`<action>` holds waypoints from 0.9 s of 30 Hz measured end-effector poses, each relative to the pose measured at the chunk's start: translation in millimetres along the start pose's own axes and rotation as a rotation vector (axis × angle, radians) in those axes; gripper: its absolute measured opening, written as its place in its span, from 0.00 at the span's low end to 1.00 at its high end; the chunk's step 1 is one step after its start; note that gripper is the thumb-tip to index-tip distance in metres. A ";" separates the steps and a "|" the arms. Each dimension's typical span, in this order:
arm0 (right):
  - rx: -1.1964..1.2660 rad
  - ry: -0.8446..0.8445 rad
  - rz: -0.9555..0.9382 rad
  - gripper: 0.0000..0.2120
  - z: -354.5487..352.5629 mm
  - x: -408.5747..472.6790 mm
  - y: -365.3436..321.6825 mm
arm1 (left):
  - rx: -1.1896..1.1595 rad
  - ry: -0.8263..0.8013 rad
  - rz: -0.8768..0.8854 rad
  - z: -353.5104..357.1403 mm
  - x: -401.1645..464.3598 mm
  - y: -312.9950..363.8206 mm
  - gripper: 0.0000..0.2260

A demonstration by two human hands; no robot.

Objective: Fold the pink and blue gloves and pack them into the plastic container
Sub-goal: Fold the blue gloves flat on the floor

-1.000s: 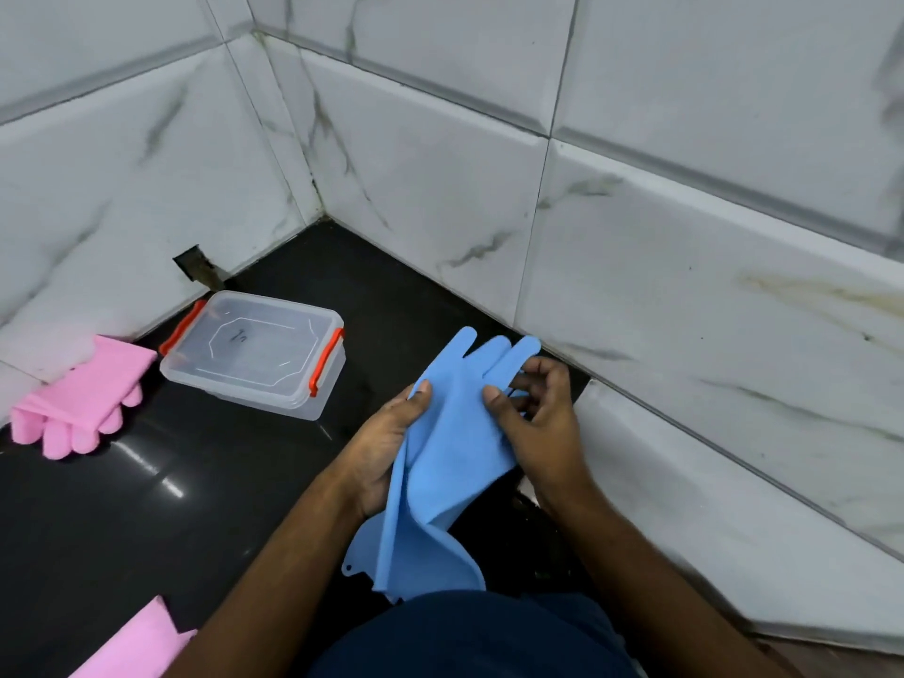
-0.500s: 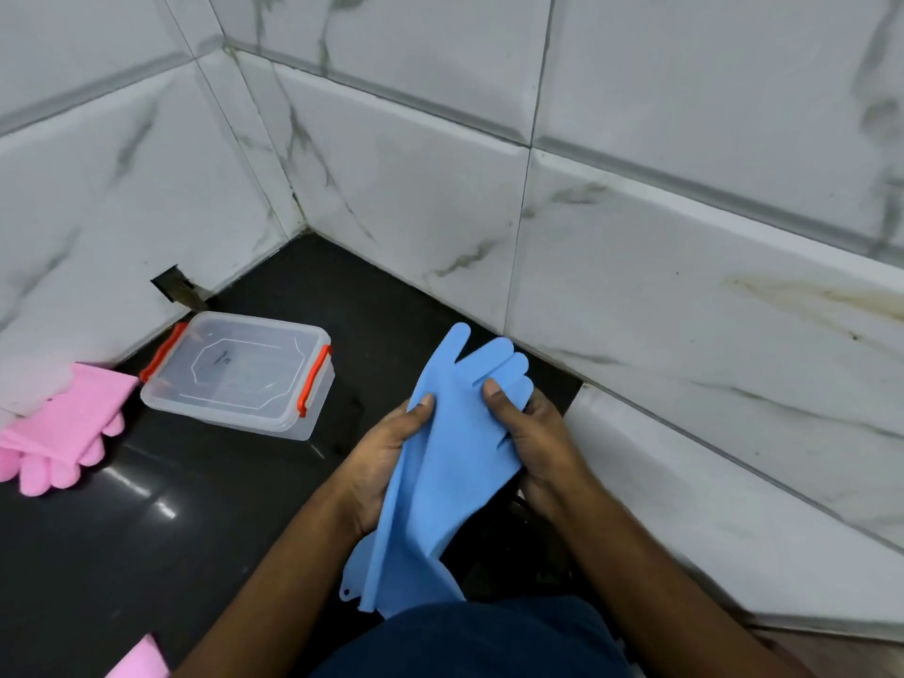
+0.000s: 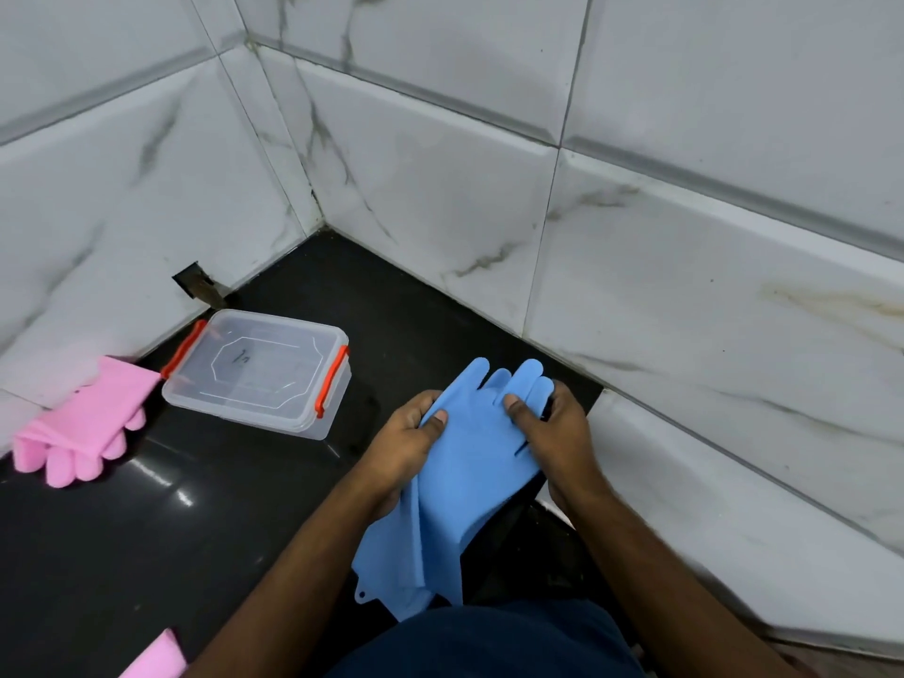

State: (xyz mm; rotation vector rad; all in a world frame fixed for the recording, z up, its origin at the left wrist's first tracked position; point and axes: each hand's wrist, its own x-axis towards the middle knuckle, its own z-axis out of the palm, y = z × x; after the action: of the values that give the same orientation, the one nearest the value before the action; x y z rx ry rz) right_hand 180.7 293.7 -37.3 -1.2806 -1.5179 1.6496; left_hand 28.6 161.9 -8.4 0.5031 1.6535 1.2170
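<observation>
**Blue gloves in hand, folding under way**

Head view: your left hand [image 3: 408,445] and right hand [image 3: 557,433] each keep a thumb-pinch grip on the blue gloves [image 3: 469,462], held above the black bench [image 3: 146,530]. A pink glove [image 3: 83,433] lies left of the plastic container [image 3: 257,371], whose lid looks on. Next, I judge, fold the cuffs up, then unclip that lid.
</observation>
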 end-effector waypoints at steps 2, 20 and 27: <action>-0.022 0.031 -0.017 0.15 1.0 2.1 3.3 | -0.042 -0.003 -0.025 0.0 3.1 -2.0 0.11; -0.135 -0.015 -0.126 0.14 -4.0 6.3 9.1 | 0.082 0.075 0.112 6.3 -2.4 -23.8 0.06; -0.253 0.001 -0.114 0.16 -3.1 11.3 10.3 | 0.257 0.124 0.099 3.3 4.8 -24.1 0.07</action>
State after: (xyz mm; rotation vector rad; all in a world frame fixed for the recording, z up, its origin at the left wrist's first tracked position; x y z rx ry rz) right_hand 181.1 302.8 -50.0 -1.2947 -1.8087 1.4194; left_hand 34.5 157.2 -32.0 0.6868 1.9238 1.1306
